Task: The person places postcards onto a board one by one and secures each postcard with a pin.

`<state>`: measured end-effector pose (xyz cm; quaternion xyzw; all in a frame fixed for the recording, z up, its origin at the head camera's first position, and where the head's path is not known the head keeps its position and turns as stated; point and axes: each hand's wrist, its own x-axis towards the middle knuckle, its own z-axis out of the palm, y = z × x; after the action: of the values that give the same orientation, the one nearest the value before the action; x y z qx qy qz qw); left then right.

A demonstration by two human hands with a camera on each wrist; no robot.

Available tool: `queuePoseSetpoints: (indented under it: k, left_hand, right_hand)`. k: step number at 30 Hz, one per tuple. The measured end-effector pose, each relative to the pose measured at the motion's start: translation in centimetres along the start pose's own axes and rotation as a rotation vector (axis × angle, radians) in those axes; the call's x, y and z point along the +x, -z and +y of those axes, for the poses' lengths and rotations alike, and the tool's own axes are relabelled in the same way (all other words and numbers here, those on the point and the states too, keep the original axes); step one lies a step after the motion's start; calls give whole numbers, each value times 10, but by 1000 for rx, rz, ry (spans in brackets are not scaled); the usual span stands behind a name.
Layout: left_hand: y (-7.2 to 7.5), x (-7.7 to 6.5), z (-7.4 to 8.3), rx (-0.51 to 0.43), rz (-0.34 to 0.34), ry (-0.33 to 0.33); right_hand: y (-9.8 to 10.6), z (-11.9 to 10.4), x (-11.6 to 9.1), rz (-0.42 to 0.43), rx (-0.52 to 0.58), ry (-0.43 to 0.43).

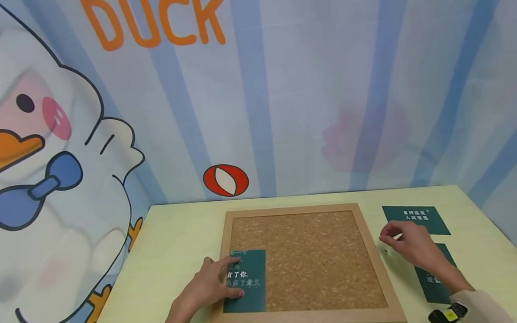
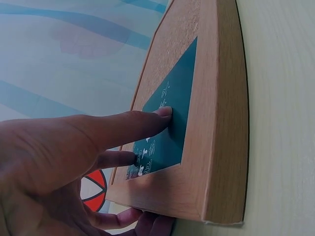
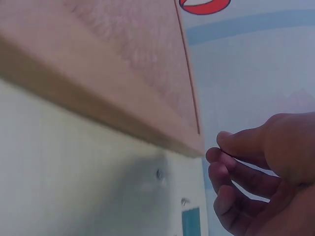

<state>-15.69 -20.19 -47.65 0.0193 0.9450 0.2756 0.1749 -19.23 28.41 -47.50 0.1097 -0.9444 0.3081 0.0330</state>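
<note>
A dark green card (image 1: 256, 299) with white writing lies at the left of a wood-framed cork board (image 1: 308, 260), partly over the frame's inner edge. My left hand (image 1: 207, 286) rests on it, thumb and a finger spread, their tips pressing the card flat. Right of the board, my right hand (image 1: 411, 246) is raised over the table with thumb and forefinger tips together. Whether something tiny sits between them cannot be seen. Beneath it, a small clear pin (image 3: 160, 174) lies on the table, with another small clear piece (image 3: 184, 201) farther off.
Two more green cards lie right of the board: one at the back (image 1: 417, 219), another (image 1: 437, 279) partly behind my right forearm. The pale yellow table (image 1: 179, 242) ends at a cloth backdrop (image 1: 299, 106) printed with a duck.
</note>
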Motion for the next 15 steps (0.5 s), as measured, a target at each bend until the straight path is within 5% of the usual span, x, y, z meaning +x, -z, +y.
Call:
queuePoseSetpoints:
  k: [15]
  left_hand:
    - [2, -1, 4, 1, -7, -2]
  right_hand:
    - [-30, -89, 57, -80, 99, 157]
